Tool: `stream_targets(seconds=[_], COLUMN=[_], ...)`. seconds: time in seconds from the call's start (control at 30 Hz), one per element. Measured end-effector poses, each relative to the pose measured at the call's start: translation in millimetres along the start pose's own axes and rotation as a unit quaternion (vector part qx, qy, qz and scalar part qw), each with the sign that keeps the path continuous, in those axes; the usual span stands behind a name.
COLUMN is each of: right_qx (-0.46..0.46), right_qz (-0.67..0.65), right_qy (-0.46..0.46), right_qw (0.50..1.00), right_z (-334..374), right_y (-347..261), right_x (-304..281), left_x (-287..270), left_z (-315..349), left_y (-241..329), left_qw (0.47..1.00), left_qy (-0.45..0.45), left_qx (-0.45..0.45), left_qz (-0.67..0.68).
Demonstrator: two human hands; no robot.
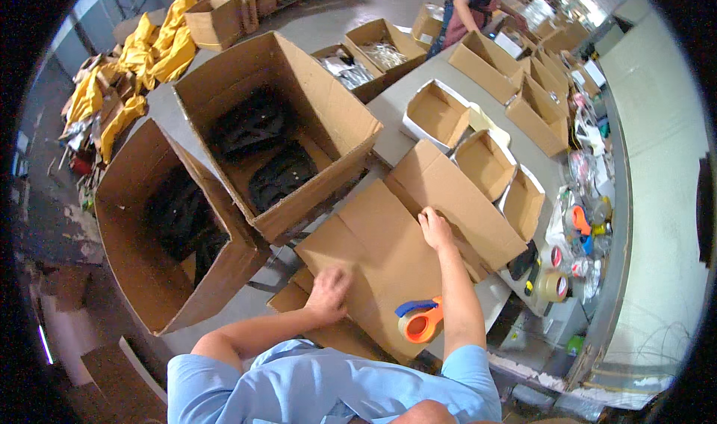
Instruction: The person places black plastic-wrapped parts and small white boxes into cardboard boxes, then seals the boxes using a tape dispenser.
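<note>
Cardboard (pixel 385 256) under both hands — left hand (pixel 328 294) blurred, right hand (pixel 435 228) bent at the flap (pixel 467 209) (can't tell if either grips). Tape dispenser (pixel 432 316) nearby!

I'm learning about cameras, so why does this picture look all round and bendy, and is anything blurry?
Head view: the fisheye lens leaves black corners and curves the pale wall; head view: the left hand is smeared, perhaps by moving, while the right hand looks sharper; head view: the farther big box is shadowy inside.
</note>
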State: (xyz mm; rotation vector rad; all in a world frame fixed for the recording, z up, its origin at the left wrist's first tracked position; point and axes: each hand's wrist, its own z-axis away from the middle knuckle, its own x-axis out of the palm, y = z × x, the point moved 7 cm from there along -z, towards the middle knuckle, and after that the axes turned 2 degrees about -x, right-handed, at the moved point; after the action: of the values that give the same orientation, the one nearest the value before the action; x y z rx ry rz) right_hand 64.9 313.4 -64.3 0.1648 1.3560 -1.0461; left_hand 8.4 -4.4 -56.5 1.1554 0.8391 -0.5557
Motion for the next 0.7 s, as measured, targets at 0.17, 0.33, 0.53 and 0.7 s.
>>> stream_targets(seconds=[0.17, 0.33, 0.53, 0.7], right_qx=[-0.162, -0.133, -0.173, -0.162], right_qz=[-0.287, -0.246, 0.082, 0.133], right_qy=[-0.050, -0.116, 0.101, 0.083], right_qw=[0.943, 0.953, 0.976, 0.974], right_z=[-55, -77, -54, -69], right_y=[-65, -69, -99, -85], right_x=[40, 59, 42, 58], left_x=[-16, 22, 42, 41], left_z=[1, -15, -3, -15], left_y=[-102, -117, -120, -126], left_qw=[0.794, 0.794, 0.883, 0.865], left_qy=[0.339, 0.299, 0.133, 0.112], left_qx=[-0.328, -0.292, -0.407, -0.341], left_qz=[0.384, 0.441, 0.193, 0.351])
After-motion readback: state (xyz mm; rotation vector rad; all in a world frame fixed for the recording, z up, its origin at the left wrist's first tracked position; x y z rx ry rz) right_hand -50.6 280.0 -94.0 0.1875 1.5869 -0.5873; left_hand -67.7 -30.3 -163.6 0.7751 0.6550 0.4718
